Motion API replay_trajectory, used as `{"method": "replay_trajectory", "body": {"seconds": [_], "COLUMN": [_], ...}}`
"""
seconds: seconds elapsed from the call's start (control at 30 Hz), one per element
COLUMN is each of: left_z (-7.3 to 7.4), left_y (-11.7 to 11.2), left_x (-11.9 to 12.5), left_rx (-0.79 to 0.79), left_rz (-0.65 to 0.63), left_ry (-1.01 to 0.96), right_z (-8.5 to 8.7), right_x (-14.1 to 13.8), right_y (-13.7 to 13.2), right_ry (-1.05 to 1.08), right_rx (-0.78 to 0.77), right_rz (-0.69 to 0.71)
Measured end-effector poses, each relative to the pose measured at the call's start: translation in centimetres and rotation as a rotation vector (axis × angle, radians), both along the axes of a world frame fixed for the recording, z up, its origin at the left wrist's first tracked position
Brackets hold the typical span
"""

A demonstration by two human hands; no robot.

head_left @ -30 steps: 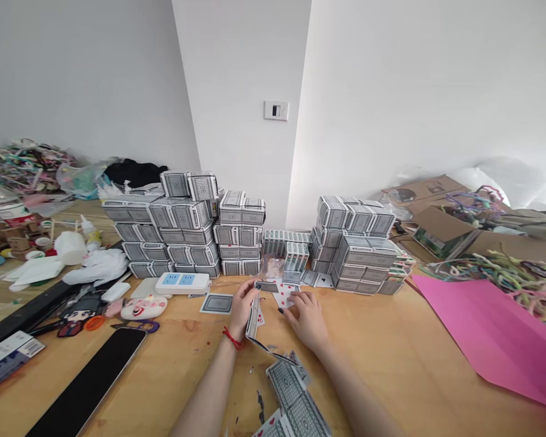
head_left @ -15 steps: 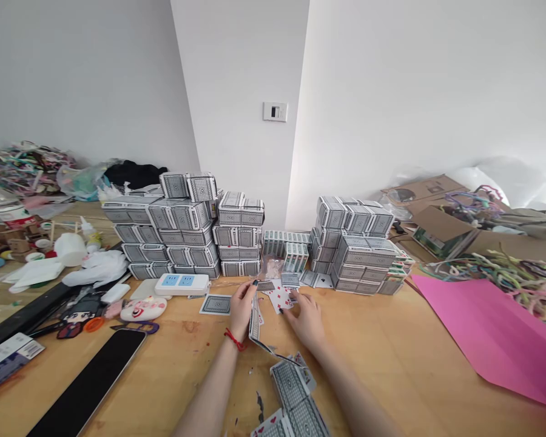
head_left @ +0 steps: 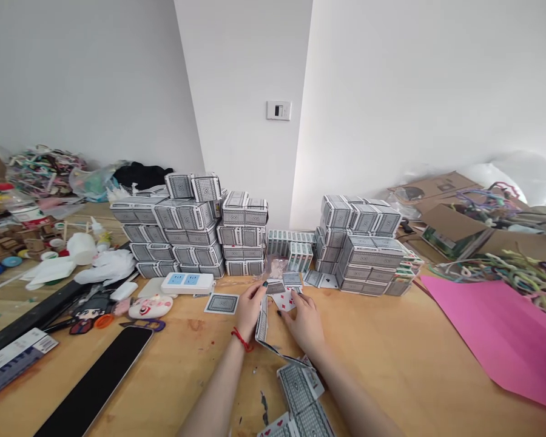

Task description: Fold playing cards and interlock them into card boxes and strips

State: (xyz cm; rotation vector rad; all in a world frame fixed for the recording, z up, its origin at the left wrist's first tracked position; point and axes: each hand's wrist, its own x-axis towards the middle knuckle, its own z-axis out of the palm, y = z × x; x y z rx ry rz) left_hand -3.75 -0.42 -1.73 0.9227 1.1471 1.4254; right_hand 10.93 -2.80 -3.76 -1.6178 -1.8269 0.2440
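Observation:
My left hand (head_left: 249,312), with a red string bracelet at the wrist, pinches the upper end of a strip of joined playing cards (head_left: 262,323) standing on edge. The strip bends towards me and runs down to a block of folded cards (head_left: 298,391) near the front edge. To its right, my right hand (head_left: 306,318) has its fingers closed at the edge of a red diamonds card (head_left: 284,300), whose face is partly covered by the fingers. Just behind the hands lie face-down cards (head_left: 292,278) and a clear plastic bag (head_left: 276,267).
Stacked card-covered blocks rise at back left (head_left: 191,224) and back right (head_left: 368,243), with small card boxes (head_left: 300,255) between. A power strip (head_left: 188,283), loose card (head_left: 222,303) and phone (head_left: 97,382) lie left. Pink paper (head_left: 495,340) and a cardboard box (head_left: 477,237) are right.
The view has shifted slightly, so everything sits a little further right. My hands have come closer together, and less of the diamonds card's face shows.

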Motion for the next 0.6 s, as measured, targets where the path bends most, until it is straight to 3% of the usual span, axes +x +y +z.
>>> {"method": "replay_trajectory", "body": {"seconds": [0.3, 0.47, 0.6], "left_z": [1.4, 1.8, 1.2], "left_y": [-0.6, -0.5, 0.0], "left_x": [-0.3, -1.2, -1.7], "left_rx": [-0.03, -0.035, 0.0], "left_rz": [0.089, 0.311, 0.489], "left_ry": [-0.142, -0.194, -0.108], "right_z": [-0.3, 0.2, 0.8], "right_x": [0.3, 0.9, 1.2], "right_y": [0.4, 0.5, 0.5], "right_ry": [0.193, 0.333, 0.388], "right_rx": [0.019, 0.078, 0.049], "right_rz": [0.025, -0.005, 0.01]}}
